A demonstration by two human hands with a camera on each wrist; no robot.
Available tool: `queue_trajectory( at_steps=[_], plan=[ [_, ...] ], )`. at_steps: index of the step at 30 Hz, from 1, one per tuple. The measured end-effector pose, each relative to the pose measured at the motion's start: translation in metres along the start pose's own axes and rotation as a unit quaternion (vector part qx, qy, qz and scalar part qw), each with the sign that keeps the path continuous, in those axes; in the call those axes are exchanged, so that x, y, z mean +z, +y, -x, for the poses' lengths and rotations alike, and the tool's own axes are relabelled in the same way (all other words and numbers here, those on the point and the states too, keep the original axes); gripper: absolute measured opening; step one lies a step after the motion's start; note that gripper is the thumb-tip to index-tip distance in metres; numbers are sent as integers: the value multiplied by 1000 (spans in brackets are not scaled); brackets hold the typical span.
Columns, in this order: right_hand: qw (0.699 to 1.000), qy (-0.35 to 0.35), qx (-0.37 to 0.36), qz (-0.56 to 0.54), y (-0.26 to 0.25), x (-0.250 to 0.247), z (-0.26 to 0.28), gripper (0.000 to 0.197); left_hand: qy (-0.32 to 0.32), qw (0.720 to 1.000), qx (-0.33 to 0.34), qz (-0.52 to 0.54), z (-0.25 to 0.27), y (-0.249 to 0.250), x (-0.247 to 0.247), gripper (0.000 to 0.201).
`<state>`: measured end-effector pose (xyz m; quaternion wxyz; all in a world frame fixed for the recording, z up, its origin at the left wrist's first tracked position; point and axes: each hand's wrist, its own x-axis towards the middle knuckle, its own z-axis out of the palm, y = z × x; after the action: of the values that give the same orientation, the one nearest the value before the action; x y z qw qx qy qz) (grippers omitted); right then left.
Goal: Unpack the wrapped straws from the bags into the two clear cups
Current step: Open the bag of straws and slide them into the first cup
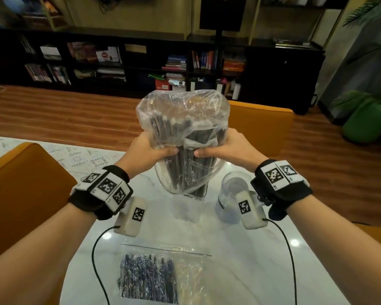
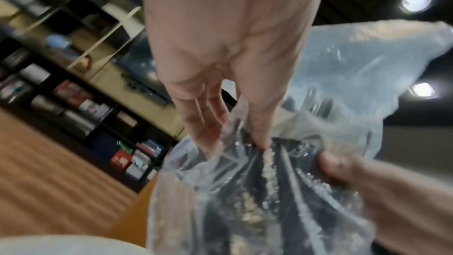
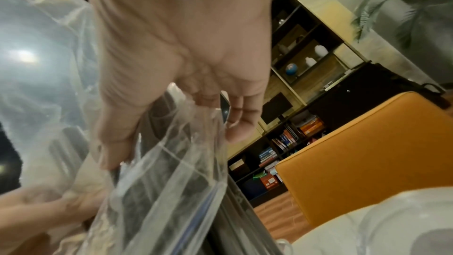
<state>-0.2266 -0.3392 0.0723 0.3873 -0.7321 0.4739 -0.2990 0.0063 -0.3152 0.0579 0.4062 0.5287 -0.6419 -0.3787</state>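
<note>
Gripping clear bag [image 1: 183, 119] of wrapped straws [image 1: 185, 170] w/ both hands, left hand [image 1: 151, 150] & right hand [image 1: 227, 148] fingers curled tight, we're over left cup [image 1: 186, 208]. Risk: straws snag plastic, spill onto table [image 1: 240, 260], tip right cup [image 1: 231, 194]. 2nd bag [image 1: 158, 280] near, unopened.

No legible text, label or number anywhere.

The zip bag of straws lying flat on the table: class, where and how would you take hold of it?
Probably pinch the zip bag at its sealed far edge, coming from above on the cup side. That strip lies flat and free of straws, so the straws should hang below the opening once it is lifted.
</note>
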Motion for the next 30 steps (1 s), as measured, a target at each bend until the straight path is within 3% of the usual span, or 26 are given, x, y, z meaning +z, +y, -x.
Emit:
queue_trajectory(
  at_steps=[5,8,10,14,18,20,23,27,30],
  plan=[
    [1000,1,-23,-5,-10,5,-2,70,-42,995,-38,86,2,12,4,23],
    [998,31,-37,30,-18,0,5,37,-37,991,-76,103,3,16,5,16],
    [995,61,-58,58,-24,-5,8,28,-23,996,-56,70,3,16,4,15],
    [995,62,-61,56,-29,-7,5,36,25,999,10,39,6,18,-2,20],
    [988,99,-112,40,-24,-3,3,67,72,996,49,-13,12,23,-4,32],
    [981,127,-133,68,-23,-1,6,66,66,996,50,-34,14,27,-2,35],
    [970,162,-151,98,-26,-4,10,51,34,999,39,15,14,30,0,37],
    [964,202,-141,102,-25,-4,11,39,12,999,27,31,7,31,6,27],
    [960,227,-126,101,-21,-3,12,41,-5,1000,-8,17,5,30,7,23]
  ],
)
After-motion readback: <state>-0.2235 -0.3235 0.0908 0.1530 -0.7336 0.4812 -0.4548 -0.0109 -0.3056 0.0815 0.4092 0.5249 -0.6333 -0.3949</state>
